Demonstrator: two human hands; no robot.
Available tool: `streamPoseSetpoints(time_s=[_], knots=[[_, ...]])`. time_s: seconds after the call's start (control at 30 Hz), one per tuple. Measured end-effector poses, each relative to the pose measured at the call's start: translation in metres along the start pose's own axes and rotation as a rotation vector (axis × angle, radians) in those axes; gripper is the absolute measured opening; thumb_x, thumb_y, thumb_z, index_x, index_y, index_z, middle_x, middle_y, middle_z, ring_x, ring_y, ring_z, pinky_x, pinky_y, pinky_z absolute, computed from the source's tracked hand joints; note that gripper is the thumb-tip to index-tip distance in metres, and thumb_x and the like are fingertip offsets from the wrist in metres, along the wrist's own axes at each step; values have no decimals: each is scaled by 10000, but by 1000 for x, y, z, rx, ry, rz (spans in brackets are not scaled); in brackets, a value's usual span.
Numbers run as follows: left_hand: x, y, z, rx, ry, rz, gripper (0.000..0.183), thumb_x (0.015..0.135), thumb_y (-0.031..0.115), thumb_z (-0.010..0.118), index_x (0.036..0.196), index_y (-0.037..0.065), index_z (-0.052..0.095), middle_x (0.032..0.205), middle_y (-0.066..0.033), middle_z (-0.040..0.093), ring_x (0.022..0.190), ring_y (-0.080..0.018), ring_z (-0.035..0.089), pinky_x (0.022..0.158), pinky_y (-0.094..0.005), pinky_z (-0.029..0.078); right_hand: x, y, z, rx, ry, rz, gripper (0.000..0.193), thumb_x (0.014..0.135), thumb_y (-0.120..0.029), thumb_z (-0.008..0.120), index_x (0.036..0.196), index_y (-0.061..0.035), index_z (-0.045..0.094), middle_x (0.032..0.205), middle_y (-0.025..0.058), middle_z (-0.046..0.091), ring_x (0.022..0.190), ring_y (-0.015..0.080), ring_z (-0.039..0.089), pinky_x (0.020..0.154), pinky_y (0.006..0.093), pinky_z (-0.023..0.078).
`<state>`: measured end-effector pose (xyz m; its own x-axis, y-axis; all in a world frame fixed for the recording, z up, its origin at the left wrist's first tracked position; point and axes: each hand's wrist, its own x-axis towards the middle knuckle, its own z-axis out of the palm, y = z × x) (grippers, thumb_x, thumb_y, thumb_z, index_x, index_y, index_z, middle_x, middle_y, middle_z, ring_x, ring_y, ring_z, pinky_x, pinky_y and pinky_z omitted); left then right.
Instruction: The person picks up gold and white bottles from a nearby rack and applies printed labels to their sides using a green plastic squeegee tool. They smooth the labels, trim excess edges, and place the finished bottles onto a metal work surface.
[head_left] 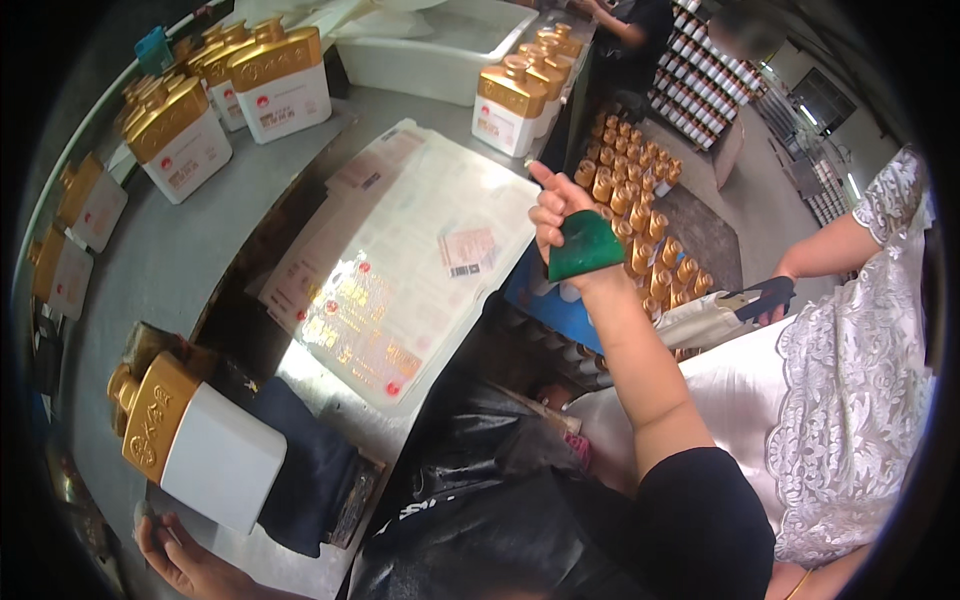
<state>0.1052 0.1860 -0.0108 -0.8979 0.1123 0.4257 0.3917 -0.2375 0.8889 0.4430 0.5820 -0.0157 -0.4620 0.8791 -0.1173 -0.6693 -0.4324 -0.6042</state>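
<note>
My right hand (566, 218) is closed around a green scraper (586, 246), its index finger pointing out over the far right corner of a pale transfer sheet (440, 195). That sheet carries gold and red prints and lies on the worktop. At the lower left, my left hand (180, 558) has its fingers slightly bent and apart, with a greyish cover or scrap at one fingertip. Just beyond it is a flat bottle (222, 462) with a plain white body and an embossed gold top, beside a dark blue cloth (305, 455). Between hand and bottle there seems to be a gap.
Printed gold-and-white bottles (285, 90) stand along the far left worktop, others (508, 108) at its far right corner. A white plastic tub (425, 50) sits behind. Right of the worktop are many gold-topped bottles (640, 190) and a person in a white lace garment (840, 400).
</note>
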Motion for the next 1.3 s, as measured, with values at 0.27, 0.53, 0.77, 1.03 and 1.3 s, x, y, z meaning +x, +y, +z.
streamPoseSetpoints(time_s=[0.27, 0.53, 0.77, 1.03, 1.3], knots=[[-6, 7, 8, 45, -39, 48, 252, 850, -37, 501, 1085, -67, 586, 1021, -164, 606, 860, -255, 599, 782, -330, 542, -26, 25, -28, -2204, -393, -778, 481, 746, -378, 757, 1136, -106, 690, 1046, 18, 682, 877, 203, 612, 742, 327, 537], [-9, 1, 15, 129, -25, 113, 249, 851, -34, 505, 1083, -74, 587, 1016, -179, 609, 886, -278, 602, 783, -336, 544, -20, 17, -81, -2251, -518, -910, 497, 732, -445, 712, 1151, -178, 687, 1155, -96, 679, 934, 140, 605, 609, 273, 539], [24, 20, 2, 598, -87, 119, 276, 956, 77, 513, 1212, 20, 597, 1186, -110, 610, 1047, -173, 586, 931, -284, 451, 9, 34, -87, -2236, -658, -1040, 607, 637, -146, 786, 1227, -170, 645, 1183, 0, 680, 852, 240, 634, 683, 319, 556], [220, 36, 101, 852, -485, -30, 641, 929, 277, 614, 1453, -8, 379, 926, -138, 657, 649, -145, 620, 594, -285, 507, 7, 37, -74, -2089, -636, -1227, 383, 642, 30, 712, 970, -166, 714, 959, 15, 719, 767, 261, 642, 620, 324, 544], [348, -21, 50, 954, -127, -372, 254, 906, 161, 533, 992, -48, 650, 721, -115, 667, 541, -157, 637, 463, -303, 524, -13, 31, -38, -2049, -690, -1067, 291, 647, -6, 765, 910, -126, 728, 844, 82, 721, 753, 299, 636, 640, 370, 533]])
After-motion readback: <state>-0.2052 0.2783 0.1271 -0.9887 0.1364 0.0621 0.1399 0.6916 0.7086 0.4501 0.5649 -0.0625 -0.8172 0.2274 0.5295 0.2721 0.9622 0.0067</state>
